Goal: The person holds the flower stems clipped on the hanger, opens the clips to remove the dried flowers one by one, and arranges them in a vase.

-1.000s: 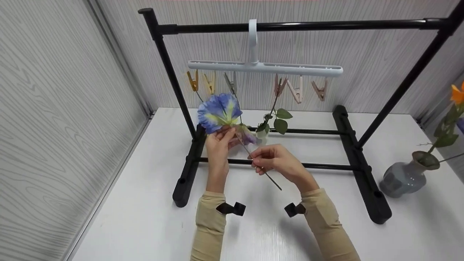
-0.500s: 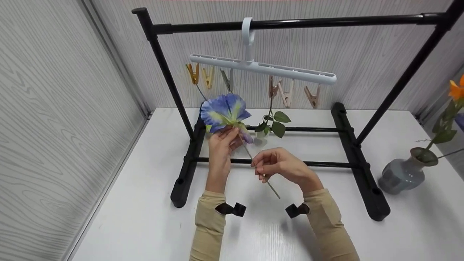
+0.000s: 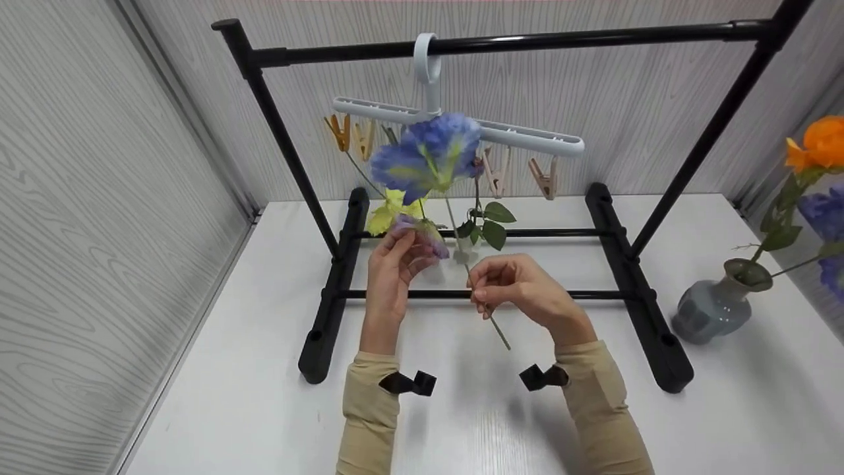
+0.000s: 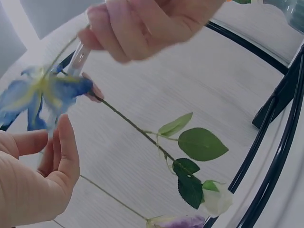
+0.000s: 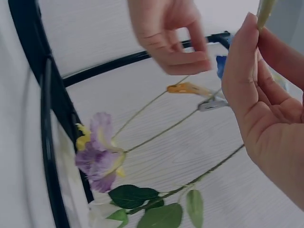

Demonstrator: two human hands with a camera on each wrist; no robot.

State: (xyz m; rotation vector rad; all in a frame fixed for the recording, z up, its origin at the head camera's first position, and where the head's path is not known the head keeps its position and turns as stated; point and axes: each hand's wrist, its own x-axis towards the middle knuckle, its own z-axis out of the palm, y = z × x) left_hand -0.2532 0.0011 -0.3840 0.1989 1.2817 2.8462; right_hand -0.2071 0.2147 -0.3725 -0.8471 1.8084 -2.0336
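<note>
My right hand (image 3: 527,290) pinches the thin stem of an artificial blue flower (image 3: 428,158) between thumb and fingers, with the stem's lower end sticking out below. The bloom is turned upward in front of a pale hanger (image 3: 534,137). My left hand (image 3: 387,277) is off the blue flower, its fingers loosely bent and a gap between thumb and fingertips in the left wrist view. Close to those fingertips in the head view hangs a purple flower (image 5: 102,152); contact cannot be told. A yellow flower (image 3: 395,211) and a white rose (image 4: 217,197) hang upside down nearby.
The hanger hooks over the top bar (image 3: 560,41) of a black rack and carries several clothespins, including an orange one (image 3: 340,134) and a pinkish one (image 3: 544,179). Right of the rack stands a grey vase (image 3: 712,310) with orange and blue-purple flowers.
My left hand has let go of the blue flower's head. The right hand has raised the flower, its bloom now overlapping the hanger. The hanger has swivelled, and the head view has shifted slightly.
</note>
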